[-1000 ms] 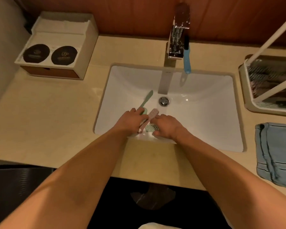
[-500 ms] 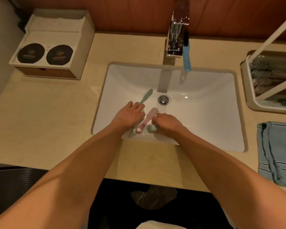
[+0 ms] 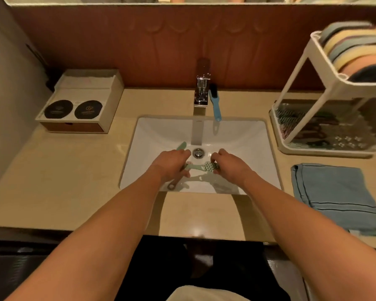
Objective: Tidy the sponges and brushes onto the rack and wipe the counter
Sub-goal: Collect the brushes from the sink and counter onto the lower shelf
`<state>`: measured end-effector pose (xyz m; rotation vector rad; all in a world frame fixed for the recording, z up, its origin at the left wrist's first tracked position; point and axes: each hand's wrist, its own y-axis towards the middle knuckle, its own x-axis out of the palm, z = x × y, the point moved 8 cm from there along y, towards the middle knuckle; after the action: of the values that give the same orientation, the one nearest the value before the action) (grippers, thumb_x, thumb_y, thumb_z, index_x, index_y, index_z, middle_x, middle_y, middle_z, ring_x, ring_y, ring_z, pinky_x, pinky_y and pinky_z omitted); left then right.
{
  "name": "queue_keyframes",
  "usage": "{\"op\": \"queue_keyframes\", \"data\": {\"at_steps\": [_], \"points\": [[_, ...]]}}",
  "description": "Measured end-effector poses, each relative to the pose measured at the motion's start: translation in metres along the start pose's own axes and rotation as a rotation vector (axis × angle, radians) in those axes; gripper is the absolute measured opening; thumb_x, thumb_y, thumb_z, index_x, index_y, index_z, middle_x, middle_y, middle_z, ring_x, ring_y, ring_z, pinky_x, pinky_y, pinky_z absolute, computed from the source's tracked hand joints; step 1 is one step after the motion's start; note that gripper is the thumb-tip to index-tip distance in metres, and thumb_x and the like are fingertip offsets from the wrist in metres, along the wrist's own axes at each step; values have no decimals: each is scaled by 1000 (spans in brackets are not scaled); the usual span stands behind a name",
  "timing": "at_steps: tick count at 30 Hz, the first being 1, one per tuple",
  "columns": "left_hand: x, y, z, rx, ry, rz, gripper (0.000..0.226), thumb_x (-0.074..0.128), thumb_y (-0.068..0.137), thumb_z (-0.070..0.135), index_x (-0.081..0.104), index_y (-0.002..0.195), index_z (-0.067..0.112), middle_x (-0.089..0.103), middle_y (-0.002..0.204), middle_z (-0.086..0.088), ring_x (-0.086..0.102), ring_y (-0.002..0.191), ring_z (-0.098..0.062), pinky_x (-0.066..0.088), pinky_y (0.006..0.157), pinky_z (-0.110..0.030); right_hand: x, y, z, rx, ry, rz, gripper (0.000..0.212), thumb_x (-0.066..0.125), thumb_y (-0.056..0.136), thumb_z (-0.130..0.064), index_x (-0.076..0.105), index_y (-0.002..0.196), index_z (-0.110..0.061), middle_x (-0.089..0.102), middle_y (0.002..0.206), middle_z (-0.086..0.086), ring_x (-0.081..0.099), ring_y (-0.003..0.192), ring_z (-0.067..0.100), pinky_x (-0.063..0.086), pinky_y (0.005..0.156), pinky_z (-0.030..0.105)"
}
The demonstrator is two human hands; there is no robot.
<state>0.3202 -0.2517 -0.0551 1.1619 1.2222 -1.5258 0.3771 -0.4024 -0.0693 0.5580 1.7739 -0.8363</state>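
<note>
Both your hands are down in the sink [image 3: 248,135], a little apart, one on each side of the drain [image 3: 198,153]. Your left hand [image 3: 172,162] is closed over a bundle of brush handles: a green tip [image 3: 181,146] sticks out past the knuckles toward the back of the basin, and a pinkish handle end with a ring [image 3: 172,186] pokes out below the palm. Your right hand [image 3: 226,164] pinches the bristled head of a green brush [image 3: 208,166], whose handle runs level across to your left hand (how many brushes the left hand has, you cannot tell from here). Behind the drain stands the chrome tap [image 3: 201,92], and a blue brush [image 3: 215,103] with dark bristles leans just beside it, its handle end hanging over the basin edge. On the counter [image 3: 74,170] to your right, the white rack [image 3: 326,88] holds a row of coloured sponges [image 3: 354,48] on its upper tier; what lies on the lower tray is blurred. Near the rack, toward you, a folded blue cloth [image 3: 334,196] lies flat. Well apart on your left, a box [image 3: 80,103] sits against the wall with two dark round discs on top.
</note>
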Motion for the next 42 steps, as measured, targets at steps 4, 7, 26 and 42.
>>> {"op": "queue_keyframes", "data": {"at_steps": [4, 7, 26, 42], "points": [[-20, 0, 16, -21, -90, 80, 50, 72, 89, 48, 45, 114, 15, 45, 98, 1, 44, 83, -19, 34, 67, -33, -23, -26, 19, 22, 74, 103, 34, 67, 95, -25, 58, 125, -10, 52, 119, 12, 61, 94, 35, 51, 82, 43], [-29, 6, 28, -42, -116, 129, 41, 65, 96, 41, 44, 116, 13, 51, 108, -7, 46, 86, -23, 36, 68, -35, -37, -46, 36, 51, 112, 157, 35, 66, 96, -26, 58, 126, -10, 53, 121, 12, 61, 99, 35, 51, 84, 42], [-84, 89, 139, 29, -135, 247, 18, 52, 103, 33, 42, 94, 21, 57, 95, -4, 53, 77, -26, 51, 74, -48, -91, -128, 164, 326, 2, 450, 30, 59, 99, -19, 57, 129, -23, 54, 120, 5, 54, 109, 29, 42, 94, 40], [-111, 206, 199, 88, -216, 467, 15, 59, 99, 34, 48, 93, 26, 63, 90, 0, 49, 81, -22, 39, 68, -38, -93, -103, 280, 576, -136, 485, 42, 54, 90, 4, 62, 123, -22, 69, 104, 6, 60, 102, 28, 37, 95, 41]]}}
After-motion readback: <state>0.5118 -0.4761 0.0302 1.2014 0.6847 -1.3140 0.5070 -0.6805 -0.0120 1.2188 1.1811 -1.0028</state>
